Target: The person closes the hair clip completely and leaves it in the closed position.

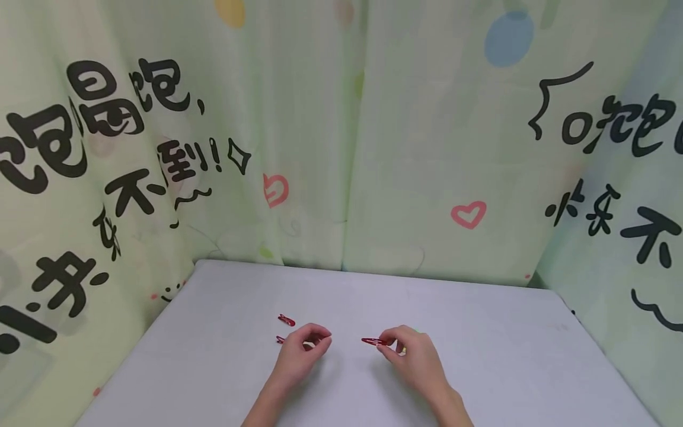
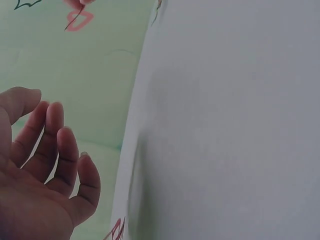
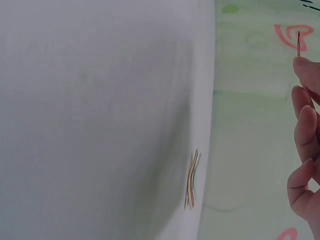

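Note:
Between the thumb and index finger of my right hand (image 1: 413, 353), a slim red snap hair clip (image 1: 372, 341) is pinched, its tip pointing left. The same hair clip (image 3: 299, 44) stands up from the fingertips in the right wrist view. My left hand (image 1: 304, 350) holds nothing; its fingers (image 2: 67, 155) are loosely bent and spread. Beyond it a second red hair clip (image 1: 286, 320) lies on the table, and another clip (image 1: 280, 340) is partly hidden behind that hand. A bundle of thin coloured strands (image 3: 191, 180) lies on the table, mostly hidden behind my right hand in the head view.
The white table (image 1: 224, 332) spreads under both hands. Pale green curtains (image 1: 405, 148) with black lettering and pink hearts hang along its back and both sides.

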`<state>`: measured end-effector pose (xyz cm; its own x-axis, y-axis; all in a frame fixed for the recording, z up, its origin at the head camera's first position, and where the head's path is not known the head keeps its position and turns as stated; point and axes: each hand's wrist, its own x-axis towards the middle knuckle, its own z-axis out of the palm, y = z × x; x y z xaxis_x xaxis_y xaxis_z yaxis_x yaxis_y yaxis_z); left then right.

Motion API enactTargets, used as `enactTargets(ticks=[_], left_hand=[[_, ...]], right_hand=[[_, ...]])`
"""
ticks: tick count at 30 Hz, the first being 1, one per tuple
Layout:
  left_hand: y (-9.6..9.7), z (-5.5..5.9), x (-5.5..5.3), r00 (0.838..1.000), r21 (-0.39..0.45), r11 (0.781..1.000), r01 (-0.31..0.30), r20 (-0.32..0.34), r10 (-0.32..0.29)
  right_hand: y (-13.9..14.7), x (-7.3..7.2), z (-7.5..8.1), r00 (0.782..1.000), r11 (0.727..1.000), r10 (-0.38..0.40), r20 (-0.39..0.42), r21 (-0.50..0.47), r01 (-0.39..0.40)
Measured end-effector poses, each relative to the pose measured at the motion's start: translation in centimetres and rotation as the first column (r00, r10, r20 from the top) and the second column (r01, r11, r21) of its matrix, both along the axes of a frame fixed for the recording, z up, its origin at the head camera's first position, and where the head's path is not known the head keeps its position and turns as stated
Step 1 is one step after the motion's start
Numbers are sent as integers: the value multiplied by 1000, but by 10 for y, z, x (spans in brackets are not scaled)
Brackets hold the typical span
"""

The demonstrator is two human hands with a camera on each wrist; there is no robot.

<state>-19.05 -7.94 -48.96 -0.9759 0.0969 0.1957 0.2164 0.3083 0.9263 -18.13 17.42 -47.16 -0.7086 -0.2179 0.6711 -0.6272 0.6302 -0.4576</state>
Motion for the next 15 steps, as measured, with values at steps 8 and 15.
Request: enactTargets(ticks=[8, 15], left_hand=[[-30, -2, -7, 999, -39, 999, -39, -28, 38], [-62, -2, -14, 996, -87, 993, -77, 27, 80]], right_hand=[[20, -2, 1, 973, 996, -85, 214, 17, 84], [39, -6, 2, 884, 989, -141, 445, 93, 111]])
